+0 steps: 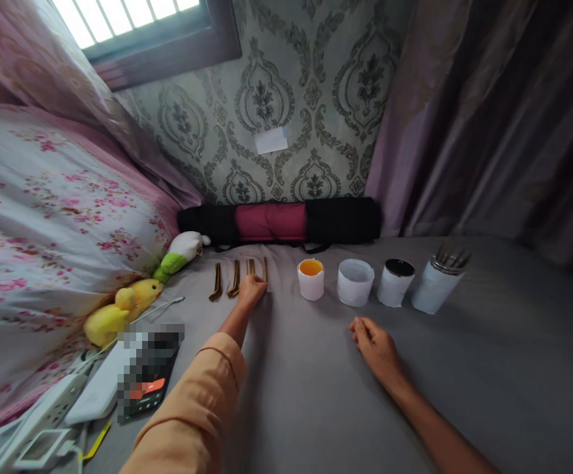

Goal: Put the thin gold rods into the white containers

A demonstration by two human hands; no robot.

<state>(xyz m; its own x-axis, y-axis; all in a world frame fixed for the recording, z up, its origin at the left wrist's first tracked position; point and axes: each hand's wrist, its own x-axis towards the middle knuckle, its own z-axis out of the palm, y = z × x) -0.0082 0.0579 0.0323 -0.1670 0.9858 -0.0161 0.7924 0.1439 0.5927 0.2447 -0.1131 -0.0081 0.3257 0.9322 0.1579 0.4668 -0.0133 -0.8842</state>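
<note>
My left hand (253, 289) reaches over a row of thin gold-coloured bent straws. Its fingers are closed at the lower end of a single gold straw (266, 268), and they partly cover the pair of straws (250, 266) beside it. Farther left lie two more bundles of bent gold straws (216, 282), (235, 278). My right hand (375, 349) hovers or rests in front of the white-wrapped containers, its fingers curled together with nothing visible in them. The nearest one to it is a wide white tub (355, 283); left of that stands a white cup with an orange inside (310, 280).
On the right are a white can with a dark top (395, 283) and a white jar holding several thin sticks (438, 284). A black and maroon bag (271, 222) lies along the wall. Plush toys (123, 313), a phone (152, 375) and a power strip (44, 415) are at left.
</note>
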